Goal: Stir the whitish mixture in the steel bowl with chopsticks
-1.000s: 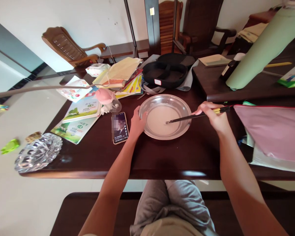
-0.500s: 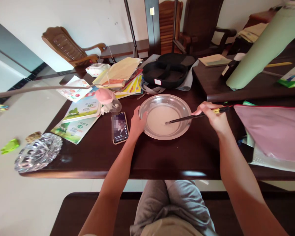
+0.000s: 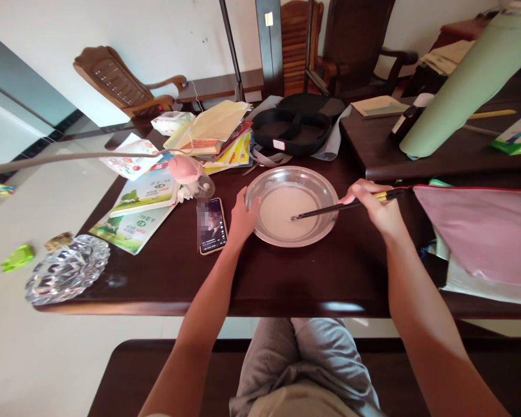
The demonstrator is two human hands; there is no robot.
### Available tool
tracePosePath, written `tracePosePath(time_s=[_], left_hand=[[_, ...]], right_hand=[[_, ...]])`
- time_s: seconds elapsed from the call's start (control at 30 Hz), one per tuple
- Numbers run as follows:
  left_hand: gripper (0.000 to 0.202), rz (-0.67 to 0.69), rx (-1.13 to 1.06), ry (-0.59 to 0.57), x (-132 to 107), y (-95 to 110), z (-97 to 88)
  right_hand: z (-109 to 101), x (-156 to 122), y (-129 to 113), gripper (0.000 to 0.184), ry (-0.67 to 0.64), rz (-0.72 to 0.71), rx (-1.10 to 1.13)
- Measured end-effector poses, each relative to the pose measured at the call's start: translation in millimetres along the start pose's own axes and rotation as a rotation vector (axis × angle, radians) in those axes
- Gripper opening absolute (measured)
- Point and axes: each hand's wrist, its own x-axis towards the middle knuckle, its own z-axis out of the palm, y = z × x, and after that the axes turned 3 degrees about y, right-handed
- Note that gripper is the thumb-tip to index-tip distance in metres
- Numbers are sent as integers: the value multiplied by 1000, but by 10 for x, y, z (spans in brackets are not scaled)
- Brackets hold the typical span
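A round metal bowl (image 3: 325,231) stands on the dark wooden table in front of me, with a pale, milky liquid (image 3: 282,208) in its bottom. My left hand (image 3: 244,217) grips the bowl's left rim, thumb over the edge and fingers outside. In my right hand (image 3: 373,205) is a pair of dark chopsticks (image 3: 325,211) with yellow bands near the back ends. They slant down to the left across the right rim, and their tips touch the liquid near the bowl's middle.
Left of the bowl lie a lit phone (image 3: 212,226), a pink-lidded bottle (image 3: 186,169), booklets (image 3: 145,194) and a crystal dish (image 3: 69,269). Behind it sits an open black case (image 3: 290,130). A pink pouch (image 3: 481,231) and a tall green flask (image 3: 464,87) stand to the right.
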Motion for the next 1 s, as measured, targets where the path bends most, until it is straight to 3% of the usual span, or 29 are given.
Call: tracePosePath(time_s=[0.2,0.3,0.43,0.53,0.7,0.8,0.9,1.0], left_hand=[[64,3,-15,3,15,-35,6],[65,6,-6,1,16,-30,6],[65,17,4,-1,13,-34,3],[65,20,-9,1,15,-50,6],[64,4,-13,13,25,-63,12],[63,14,-14,5,24,-57,7],[63,15,-8,5,19,-44,8],[64,0,-1,12,19,-30,19]], right_hand=[[288,9,-25,57,-221,-75,24],[250,21,27,53,-127,-82,-27],[7,7,34,58,36,-17,-54],[-2,-6,-7,62,-31,7,-8],[270,9,-9,53,-196,-40,26],[245,19,7,47,-134,-31,24],[92,12,-38,56,1,17,108],[69,1,-151,65,-40,75,194]])
